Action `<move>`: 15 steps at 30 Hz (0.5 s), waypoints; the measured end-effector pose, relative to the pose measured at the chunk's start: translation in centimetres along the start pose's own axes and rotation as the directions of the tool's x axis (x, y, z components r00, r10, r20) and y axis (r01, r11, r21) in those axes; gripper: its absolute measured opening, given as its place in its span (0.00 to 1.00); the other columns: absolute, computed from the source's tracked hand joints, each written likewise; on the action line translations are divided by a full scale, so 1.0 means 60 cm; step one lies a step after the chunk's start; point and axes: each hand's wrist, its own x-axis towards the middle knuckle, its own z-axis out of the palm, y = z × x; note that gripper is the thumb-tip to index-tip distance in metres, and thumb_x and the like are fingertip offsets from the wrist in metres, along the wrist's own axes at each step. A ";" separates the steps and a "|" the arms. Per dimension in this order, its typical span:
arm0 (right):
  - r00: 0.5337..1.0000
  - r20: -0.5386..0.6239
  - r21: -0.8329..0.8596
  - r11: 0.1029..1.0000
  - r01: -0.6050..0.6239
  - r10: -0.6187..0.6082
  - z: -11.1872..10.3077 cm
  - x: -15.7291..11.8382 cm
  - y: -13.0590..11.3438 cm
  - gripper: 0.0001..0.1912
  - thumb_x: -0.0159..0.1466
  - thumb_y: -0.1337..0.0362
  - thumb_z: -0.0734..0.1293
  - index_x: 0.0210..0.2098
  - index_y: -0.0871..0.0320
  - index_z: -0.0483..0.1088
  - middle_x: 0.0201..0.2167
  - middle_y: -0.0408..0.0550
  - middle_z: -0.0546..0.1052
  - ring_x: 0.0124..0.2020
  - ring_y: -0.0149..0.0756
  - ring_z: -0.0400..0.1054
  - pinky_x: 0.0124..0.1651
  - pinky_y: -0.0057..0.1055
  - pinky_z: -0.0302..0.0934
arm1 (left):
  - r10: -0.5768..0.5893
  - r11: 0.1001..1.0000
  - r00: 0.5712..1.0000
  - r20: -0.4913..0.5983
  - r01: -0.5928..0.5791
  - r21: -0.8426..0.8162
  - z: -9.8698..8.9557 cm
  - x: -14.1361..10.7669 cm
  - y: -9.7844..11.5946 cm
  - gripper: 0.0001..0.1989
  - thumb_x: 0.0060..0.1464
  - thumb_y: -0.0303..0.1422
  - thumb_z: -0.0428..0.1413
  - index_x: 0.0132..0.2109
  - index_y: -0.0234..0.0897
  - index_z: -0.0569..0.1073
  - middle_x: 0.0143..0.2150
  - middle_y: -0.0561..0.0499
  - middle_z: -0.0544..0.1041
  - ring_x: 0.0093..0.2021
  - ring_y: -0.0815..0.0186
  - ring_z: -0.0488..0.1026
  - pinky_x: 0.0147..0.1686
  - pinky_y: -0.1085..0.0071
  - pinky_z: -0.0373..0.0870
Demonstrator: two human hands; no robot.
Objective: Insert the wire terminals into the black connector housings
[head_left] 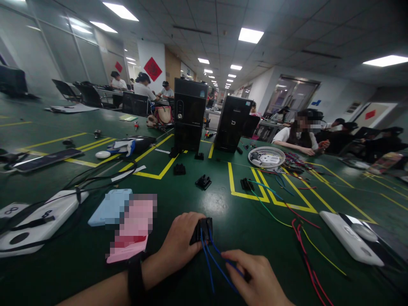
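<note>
My left hand [182,234] grips a small black connector block [205,229] from its left side, just above the green table. Several blue wires [208,264] come out of the block and trail down toward me. Closed in a pinch, my right hand [255,276] holds one blue wire to the lower right of the block; the wire's far end is hidden by the fingers. Beyond my hands lie similar black blocks, among them one near the middle [203,182] and another [247,185] with green and blue wires attached.
A pink item [132,231] and a light-blue case [111,207] lie left of my left hand. Red wires [302,250] and a white device [350,238] are to the right. Farther back stand two black computer towers [190,114] and a white basket [266,157]. A person sits across the table.
</note>
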 end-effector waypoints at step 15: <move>0.990 0.137 0.014 0.999 -0.041 0.039 0.004 0.003 -0.003 0.12 0.64 0.66 0.61 0.43 0.54 0.74 0.24 0.41 0.77 0.23 0.29 0.69 0.27 0.23 0.57 | 0.008 1.000 1.000 0.004 -0.008 -0.002 -0.001 0.000 0.002 0.20 0.50 0.30 0.59 0.51 0.42 0.66 0.49 0.49 0.72 0.48 0.57 0.67 0.49 0.59 0.61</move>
